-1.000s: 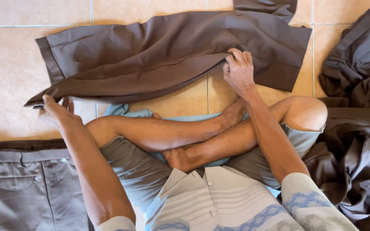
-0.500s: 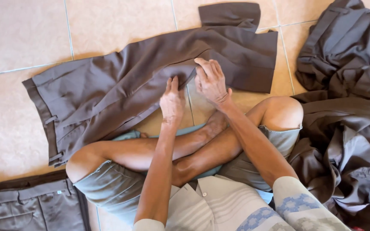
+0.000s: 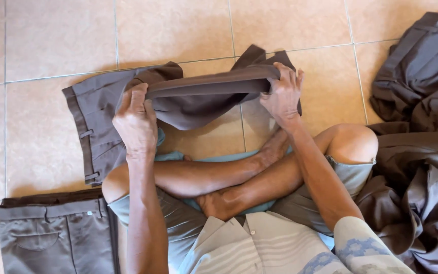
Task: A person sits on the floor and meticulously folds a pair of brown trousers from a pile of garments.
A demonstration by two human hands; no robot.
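On the tiled floor point(image 3: 178, 30) before the crossed legs, the brown trousers point(image 3: 102, 116) now lie doubled, legs lifted back toward the waistband since half a second ago: a fold under way. Their long axis runs left-right, waistband leftward. Left hand point(image 3: 137, 122) and right hand point(image 3: 282, 94) each clench the raised fold.

The single head-worn camera is looking steeply down, at close range, onto the beige tiled floor point(image 3: 178, 30) and crossed legs.

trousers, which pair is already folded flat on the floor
The folded trousers at lower left, beside the person's knee. The pair in both hands is lifted mid-fold; the pile on the right is crumpled.
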